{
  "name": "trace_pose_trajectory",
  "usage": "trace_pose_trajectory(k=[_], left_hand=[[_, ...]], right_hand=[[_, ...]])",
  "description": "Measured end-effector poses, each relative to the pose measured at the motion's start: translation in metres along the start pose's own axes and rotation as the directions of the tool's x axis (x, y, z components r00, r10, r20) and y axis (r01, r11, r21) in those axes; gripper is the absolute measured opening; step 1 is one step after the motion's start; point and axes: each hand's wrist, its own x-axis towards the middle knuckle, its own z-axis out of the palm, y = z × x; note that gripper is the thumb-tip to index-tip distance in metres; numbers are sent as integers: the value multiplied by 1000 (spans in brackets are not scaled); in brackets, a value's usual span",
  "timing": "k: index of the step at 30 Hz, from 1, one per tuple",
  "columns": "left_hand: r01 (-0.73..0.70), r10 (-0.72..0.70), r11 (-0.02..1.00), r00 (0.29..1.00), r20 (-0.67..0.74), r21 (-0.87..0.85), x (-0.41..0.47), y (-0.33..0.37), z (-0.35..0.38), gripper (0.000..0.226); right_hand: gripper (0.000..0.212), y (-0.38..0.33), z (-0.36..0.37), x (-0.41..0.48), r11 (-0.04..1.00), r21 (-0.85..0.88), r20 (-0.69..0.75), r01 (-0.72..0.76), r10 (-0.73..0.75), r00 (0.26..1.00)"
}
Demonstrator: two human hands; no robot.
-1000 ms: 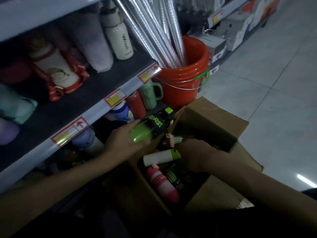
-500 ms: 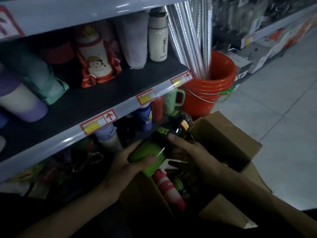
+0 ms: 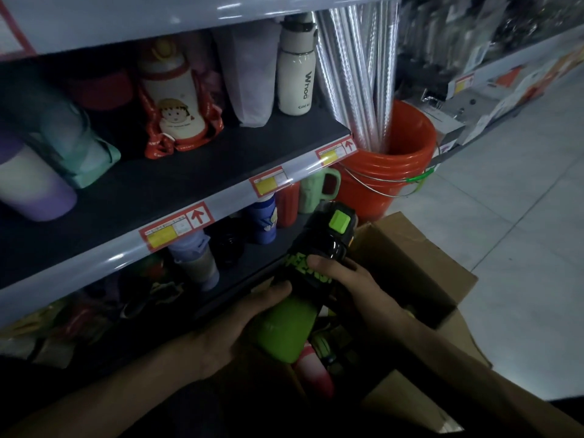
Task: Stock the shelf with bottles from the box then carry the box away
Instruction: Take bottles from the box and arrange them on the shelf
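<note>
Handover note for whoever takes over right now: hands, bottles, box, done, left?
Left hand grips the green and black bottle at its green base; right hand holds its black upper part.
The bottle is over the open box, beside the lower shelf, not yet shelved.
Done: cannot tell how many are shelved.
Left: shelve this one, then the pink bottle and the rest in the box; carry the box away.

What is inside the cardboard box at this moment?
A pink bottle and a green-striped item beside it show in the cardboard box. The green-and-black bottle, held by the left hand and right hand above the opening, and deep shadow cover the rest.
</note>
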Motion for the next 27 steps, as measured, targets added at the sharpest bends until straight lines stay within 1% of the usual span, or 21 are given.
trace_pose_trajectory(k=[2, 4, 6, 7, 8, 9, 10, 11, 13, 14, 15, 17, 19, 20, 22, 23, 24, 25, 27], left_hand=[[51, -44, 997, 991, 125, -60, -6, 3, 6, 75], [84, -68, 993, 982, 175, -84, -8, 5, 6, 79], [95, -77, 991, 982, 173, -96, -7, 7, 4, 81], [89, -74, 993, 982, 173, -81, -8, 8, 4, 75], [70, -60, 996, 984, 167, -54, -9, 9, 5, 65], [32, -29, 999, 990, 139, -23, -9, 9, 5, 56], [-21, 19, 1000, 996, 93, 12, -11, 9, 5, 54], [-74, 73, 996, 997, 32, 53, -12, 9, 4, 60], [-161, 171, 977, 984, -57, 141, -15, 8, -1, 79], [-214, 230, 959, 971, -69, 185, -17, 9, -3, 82], [-271, 293, 937, 953, -73, 221, -20, 10, -5, 81], [-372, 414, 877, 906, -86, 306, -21, 11, -11, 80], [-441, 540, 784, 831, -130, 438, -23, 9, -16, 81], [-446, 601, 728, 780, -173, 521, -25, 8, -19, 83], [-403, 707, 630, 652, -275, 664, -33, 7, -23, 88], [-388, 746, 593, 594, -300, 705, -36, 6, -26, 87], [-378, 769, 569, 560, -309, 730, -39, 5, -29, 86], [-372, 780, 555, 544, -310, 744, -41, 5, -33, 87], [-377, 770, 575, 549, -325, 726, -45, 6, -42, 91]], right_hand=[[61, -3, 0, -2, 1000, -3, 46, 2, -2, 999], [62, -6, -1, -1, 1000, 21, 86, 1, -3, 996], [60, -10, -1, -3, 999, 48, 119, -3, -3, 993], [59, -12, -1, -4, 998, 58, 146, -3, -5, 989], [58, -14, -1, -5, 999, 53, 176, 0, -9, 984], [59, -16, 0, -6, 999, 39, 198, 6, -14, 980], [62, -18, 0, -8, 1000, 20, 206, 7, -11, 979], [69, -18, 0, -7, 1000, 5, 200, 0, -1, 980], [102, -16, 1, -7, 999, -2, 171, -47, 46, 984], [113, -15, 3, -7, 998, -13, 160, -67, 68, 985], [114, -15, 5, -8, 997, -31, 162, -71, 75, 984], [106, -16, 11, -12, 995, -71, 181, -74, 85, 980], [96, -18, 20, -17, 993, -105, 214, -56, 77, 974], [91, -18, 24, -17, 992, -113, 229, -48, 73, 971], [83, -17, 30, -18, 993, -114, 228, -31, 56, 972], [81, -15, 31, -16, 994, -111, 234, -20, 45, 971], [80, -14, 34, -15, 994, -109, 236, -10, 35, 971], [80, -13, 38, -14, 994, -107, 242, 2, 24, 970], [78, -10, 47, -10, 994, -104, 239, 26, 0, 971]])
